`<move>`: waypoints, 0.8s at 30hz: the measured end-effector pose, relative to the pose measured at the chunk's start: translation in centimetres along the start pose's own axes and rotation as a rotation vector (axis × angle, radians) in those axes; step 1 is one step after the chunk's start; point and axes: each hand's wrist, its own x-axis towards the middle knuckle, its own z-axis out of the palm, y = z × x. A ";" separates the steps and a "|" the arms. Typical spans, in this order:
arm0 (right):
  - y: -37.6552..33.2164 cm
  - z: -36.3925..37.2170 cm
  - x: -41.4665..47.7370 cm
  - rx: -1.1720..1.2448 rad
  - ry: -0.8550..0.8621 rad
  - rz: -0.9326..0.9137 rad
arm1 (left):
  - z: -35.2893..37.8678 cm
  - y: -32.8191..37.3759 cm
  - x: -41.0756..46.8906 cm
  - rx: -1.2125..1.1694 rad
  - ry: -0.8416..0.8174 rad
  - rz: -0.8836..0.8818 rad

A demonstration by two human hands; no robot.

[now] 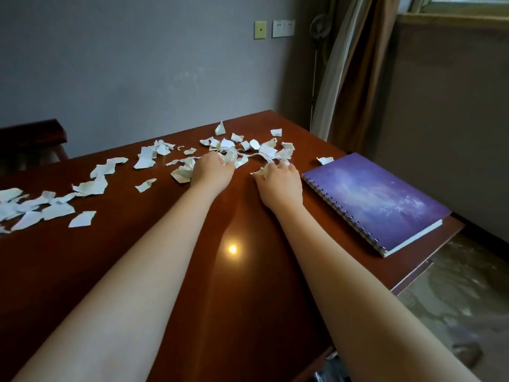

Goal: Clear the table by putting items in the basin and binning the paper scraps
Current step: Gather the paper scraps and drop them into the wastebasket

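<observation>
Nearest the lens: two bare forearms (154,271), entering at bottom of frame and reaching up-frame across the table (242,299).

Scraps (264,151): torn white paper, thickest at centre of frame just beyond both hands. Looser trail running down to the left edge. One stray piece just beside the upper corner of the notebook (380,199).

Left hand (212,169): centre of frame, fingers curled down into the thick patch and gripping scraps. Fingertips hidden under paper.

Right hand (278,183): just right of it, fingers bent over the near edge of the same patch, pinching a piece at the thumb side. Palms low to the wood, judged so as to rake and bunch paper into handfuls instead of lifting single bits.

Notebook: purple, spiral-bound, shut, flat at right of frame, near corner overhanging the table edge. Untouched; well apart from the left trail.

Basin and bin: not in view.

Judged stage: early in gathering, most scraps not yet collected. Risk: light pieces slipping out of a full fist.

Surroundings: chair (30,142) at left edge, sockets (283,28) on wall at top centre, curtain (355,70) upper right.
</observation>
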 end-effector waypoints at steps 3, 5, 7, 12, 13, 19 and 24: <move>0.1 -0.1 0.2 0.036 0.020 -0.053 | 0.7 0.5 1.8 0.182 -0.010 0.000; 0.1 -0.2 0.3 0.068 0.021 -0.065 | 1.2 1.0 2.5 0.291 -0.027 0.030; 0.3 -0.2 0.3 0.117 0.030 -0.056 | 1.6 1.3 3.0 0.402 -0.038 0.064; 0.5 0.1 0.5 0.225 0.083 -0.076 | 2.4 1.2 4.8 0.556 -0.063 0.075; 0.5 0.1 0.5 0.245 0.085 -0.071 | 2.5 1.2 5.0 0.565 -0.035 0.089; 0.5 -0.9 0.0 0.344 0.036 -0.015 | 2.2 0.8 4.6 0.533 0.010 0.174; 0.1 -1.4 -0.1 0.269 0.078 0.097 | 1.5 0.0 3.5 0.464 0.027 0.222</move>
